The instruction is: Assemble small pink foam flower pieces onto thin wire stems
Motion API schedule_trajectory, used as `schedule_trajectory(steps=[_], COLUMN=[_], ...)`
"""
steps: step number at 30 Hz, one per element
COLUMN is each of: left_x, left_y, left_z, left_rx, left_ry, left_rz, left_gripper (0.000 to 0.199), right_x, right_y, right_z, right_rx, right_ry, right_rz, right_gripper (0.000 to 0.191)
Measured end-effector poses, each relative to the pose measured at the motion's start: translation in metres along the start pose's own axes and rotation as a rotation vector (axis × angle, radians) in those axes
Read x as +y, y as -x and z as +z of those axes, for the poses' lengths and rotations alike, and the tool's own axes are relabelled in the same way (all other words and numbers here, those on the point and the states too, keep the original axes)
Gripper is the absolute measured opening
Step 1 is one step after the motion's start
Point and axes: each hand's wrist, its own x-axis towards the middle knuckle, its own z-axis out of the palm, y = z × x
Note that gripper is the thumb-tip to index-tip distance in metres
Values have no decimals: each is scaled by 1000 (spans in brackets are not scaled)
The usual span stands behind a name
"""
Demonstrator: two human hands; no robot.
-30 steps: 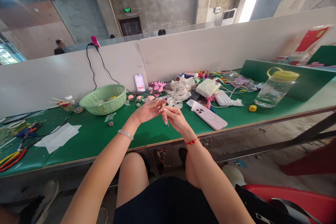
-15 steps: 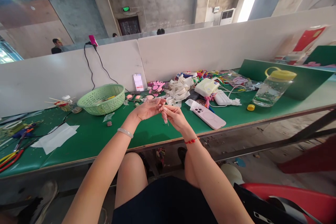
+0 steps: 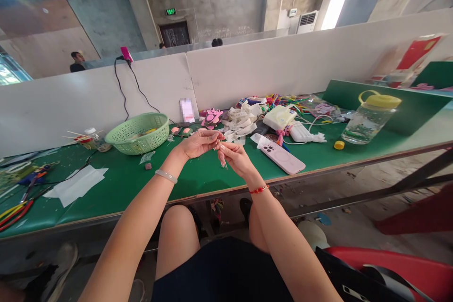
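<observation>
At lower left of the frame, red-handled pliers [image 3: 16,214] lie on the green surface [image 3: 116,174], with a green plastic basket [image 3: 137,134] farther up. At centre, the left hand [image 3: 200,145] curls its grip inward; what it holds, if anything, is too small to tell. Just beside it, the right hand [image 3: 235,158] pinches a thin pin [image 3: 225,163] in a closed grip, tip pointing down. Farther right lie a pink-cased phone [image 3: 279,158] and a yellow-lidded plastic bottle [image 3: 370,120].

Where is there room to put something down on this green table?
Green mat shows between the white paper and the left hand, and between the pink phone and the yellow cap. It's crowded around the white strips.
</observation>
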Motion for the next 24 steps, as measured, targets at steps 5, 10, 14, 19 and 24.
schedule_trajectory(steps=[5, 10, 14, 19, 24], left_x=[0, -4, -4, 1, 1], left_y=[-2, -5, -4, 1, 1], left_z=[3, 6, 4, -2, -1], left_rx=[46, 76, 47, -86, -83], left_ry=[-7, 17, 53, 26, -14], left_rz=[9, 30, 3, -48, -56], left_gripper=[34, 30, 28, 30, 35], right_x=[1, 1, -1, -1, 1], right_y=[0, -1, 1, 3, 3], right_z=[0, 2, 5, 5, 4], right_rx=[4, 23, 4, -78, -112], right_ry=[22, 30, 19, -14, -35], right_rz=[-1, -17, 13, 17, 10], right_gripper=[31, 32, 33, 30, 27])
